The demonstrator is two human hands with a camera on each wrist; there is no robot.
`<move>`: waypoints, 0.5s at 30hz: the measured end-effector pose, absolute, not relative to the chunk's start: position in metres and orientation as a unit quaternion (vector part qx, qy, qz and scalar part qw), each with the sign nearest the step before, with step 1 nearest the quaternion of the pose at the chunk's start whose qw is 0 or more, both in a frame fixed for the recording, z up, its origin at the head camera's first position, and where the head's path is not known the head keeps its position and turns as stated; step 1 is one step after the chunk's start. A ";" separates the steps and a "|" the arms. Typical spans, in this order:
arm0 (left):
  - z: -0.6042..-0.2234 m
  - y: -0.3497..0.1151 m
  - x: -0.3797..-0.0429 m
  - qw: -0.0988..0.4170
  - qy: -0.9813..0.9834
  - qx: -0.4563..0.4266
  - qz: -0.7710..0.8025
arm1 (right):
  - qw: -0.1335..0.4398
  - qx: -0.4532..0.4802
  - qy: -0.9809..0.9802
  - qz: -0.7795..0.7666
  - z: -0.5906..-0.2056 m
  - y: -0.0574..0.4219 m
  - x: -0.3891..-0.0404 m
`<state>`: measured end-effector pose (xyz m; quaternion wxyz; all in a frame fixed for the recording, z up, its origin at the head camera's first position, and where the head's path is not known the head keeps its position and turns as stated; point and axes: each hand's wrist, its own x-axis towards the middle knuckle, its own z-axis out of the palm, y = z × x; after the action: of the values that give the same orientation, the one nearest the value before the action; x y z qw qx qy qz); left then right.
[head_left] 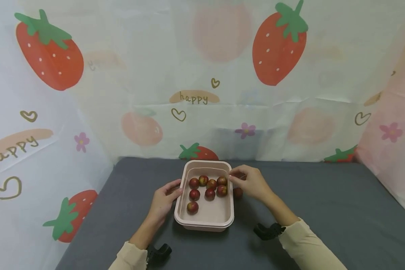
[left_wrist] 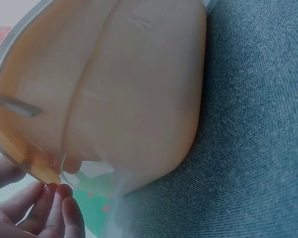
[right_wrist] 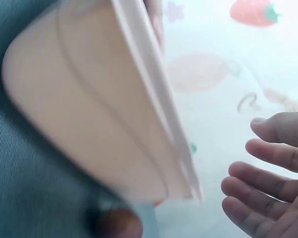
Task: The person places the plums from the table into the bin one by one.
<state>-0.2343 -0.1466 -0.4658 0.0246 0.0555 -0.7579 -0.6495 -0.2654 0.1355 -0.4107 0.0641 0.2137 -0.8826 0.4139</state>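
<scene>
A pale pink plastic box (head_left: pixel 206 224) stands on the dark grey cloth, with several small red-and-yellow round fruits (head_left: pixel 210 194) lying in its far and left parts. At the box's left rim, my left hand (head_left: pixel 163 198) pinches the edge between thumb and fingers; the left wrist view shows the fingertips (left_wrist: pixel 64 191) against the rim. My right hand (head_left: pixel 251 183) hovers by the far right rim. The right wrist view shows its fingers loosely bent, apart from the box and holding nothing. One more round fruit (head_left: pixel 237 193) lies on the cloth just right of the box, partly behind that hand.
Dark grey cloth (head_left: pixel 307 210) covers the table on both sides of the box. A pale curtain (head_left: pixel 195 127) printed with strawberries, hearts and the word happy rises behind the table's far edge and along both sides. Black wrist mounts (head_left: pixel 268 231) sit below both hands.
</scene>
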 end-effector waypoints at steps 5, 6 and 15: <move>-0.466 -0.147 -0.236 0.020 -0.759 0.052 -0.648 | 0.055 0.204 -0.902 0.376 -0.430 0.154 -0.272; -0.466 -0.147 -0.236 0.021 -0.760 0.052 -0.648 | 0.046 0.205 -0.907 0.364 -0.435 0.156 -0.273; -0.466 -0.148 -0.234 0.020 -0.752 0.051 -0.657 | 0.025 0.223 -0.927 0.300 -0.469 0.166 -0.282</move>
<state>-0.2341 -0.1476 -0.4661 0.0199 0.0514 -0.7517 -0.6572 -0.2816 0.1661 -0.4686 0.0253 0.2231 -0.9271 0.3002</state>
